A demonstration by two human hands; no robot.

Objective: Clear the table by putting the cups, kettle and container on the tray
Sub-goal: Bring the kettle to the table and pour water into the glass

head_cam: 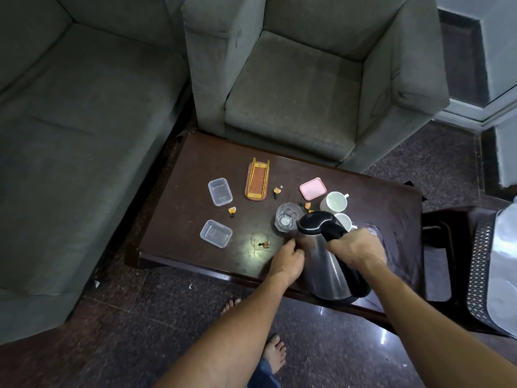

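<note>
- Head view: the kettle (321, 264) stands near the front right edge of the dark wooden bench (179, 219). It has a brushed steel body that widens toward the base, a glossy black lid, and a black handle running down its right side.
- The right hand (356, 249) grips the upper part of the handle, fingers wrapped around it.
- The left hand (288, 259) lies against the steel side of the kettle with its fingers curled. Whether it holds anything cannot be told.
- Two white cups sit just behind the kettle, one (334, 202) farther back and one (345, 222) partly hidden by the lid.
- A clear glass (288, 218) stands just left of the lid.
- Two clear plastic containers lie apart on the left half of the bench, one (220, 191) behind the other (216, 233). A pink lid (313, 188) lies behind the cups.
- An orange holder (257, 179) with yellow rails lies in the middle of the bench, and small orange wrappers (232, 210) are scattered around it.
- A grey armchair (307, 93) and a sofa (70, 135) stand behind the bench.
</note>
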